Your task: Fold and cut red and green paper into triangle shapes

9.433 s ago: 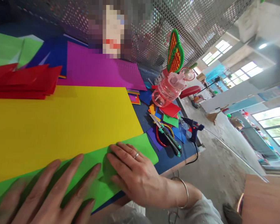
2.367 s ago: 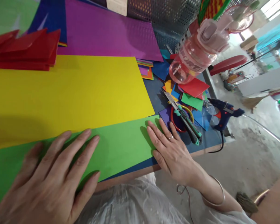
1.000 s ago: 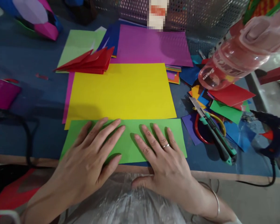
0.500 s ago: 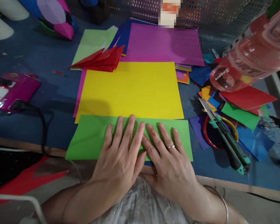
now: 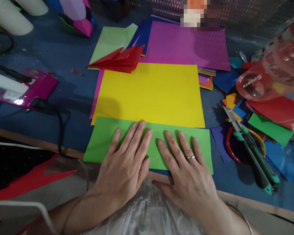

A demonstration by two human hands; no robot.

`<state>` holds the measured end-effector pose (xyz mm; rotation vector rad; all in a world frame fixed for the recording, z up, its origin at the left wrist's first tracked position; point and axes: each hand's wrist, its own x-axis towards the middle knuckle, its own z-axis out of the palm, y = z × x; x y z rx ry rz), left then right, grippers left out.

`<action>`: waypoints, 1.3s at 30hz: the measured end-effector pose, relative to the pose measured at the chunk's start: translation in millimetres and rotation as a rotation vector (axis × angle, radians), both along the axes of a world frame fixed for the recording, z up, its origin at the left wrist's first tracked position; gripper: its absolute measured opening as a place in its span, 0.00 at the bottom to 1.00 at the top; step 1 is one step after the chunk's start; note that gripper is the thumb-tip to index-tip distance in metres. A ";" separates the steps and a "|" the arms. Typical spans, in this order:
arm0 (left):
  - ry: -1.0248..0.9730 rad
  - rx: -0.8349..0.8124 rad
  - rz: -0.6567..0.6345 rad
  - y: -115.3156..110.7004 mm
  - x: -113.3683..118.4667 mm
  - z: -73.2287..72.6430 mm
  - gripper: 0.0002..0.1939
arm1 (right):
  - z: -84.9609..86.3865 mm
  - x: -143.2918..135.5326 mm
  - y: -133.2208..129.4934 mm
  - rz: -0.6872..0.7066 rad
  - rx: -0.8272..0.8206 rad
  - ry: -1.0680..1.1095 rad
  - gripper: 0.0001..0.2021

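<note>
A strip of bright green paper (image 5: 154, 156), seemingly folded, lies along the front edge of the table. On its left half my left hand (image 5: 124, 160) rests flat, palm down, with the fingers stretched out. Palm down too, my right hand (image 5: 187, 169) presses on the right half, fingers spread, a ring on one of them. The two hands are apart, with a gap of green between them. Just beyond the strip is a sheet of yellow paper (image 5: 149, 94). Red folded paper (image 5: 120, 60) lies over the yellow sheet's far left corner.
A purple sheet (image 5: 186, 45) lies behind the yellow one, by a perforated metal panel. To the right are a utility knife (image 5: 251, 153) with its blade out, a tape roll (image 5: 231, 145), paper scraps (image 5: 271, 127) and a pink bottle (image 5: 271, 71). A magenta power adapter (image 5: 42, 88) sits left.
My hands have moved apart, the right one sliding outward along the green paper. The whole view has shifted, so things appear farther right.
</note>
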<state>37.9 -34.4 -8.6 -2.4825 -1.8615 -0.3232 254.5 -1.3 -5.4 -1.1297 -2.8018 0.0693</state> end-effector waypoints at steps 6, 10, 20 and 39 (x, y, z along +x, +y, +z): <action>0.024 0.005 0.015 -7.5 -15.4 -0.5 0.33 | -1.9 0.5 -0.6 0.005 0.014 0.011 0.41; 0.072 0.025 0.048 -16.7 -37.3 -1.3 0.35 | -2.7 1.2 -1.5 0.012 0.039 0.010 0.41; 0.035 0.127 0.170 -39.7 -90.8 -12.7 0.34 | -1.7 2.2 -3.7 0.016 0.067 -0.038 0.40; -0.099 0.234 -0.261 -29.0 -86.5 -8.6 0.38 | -2.2 0.2 -1.1 -0.009 0.038 -0.056 0.48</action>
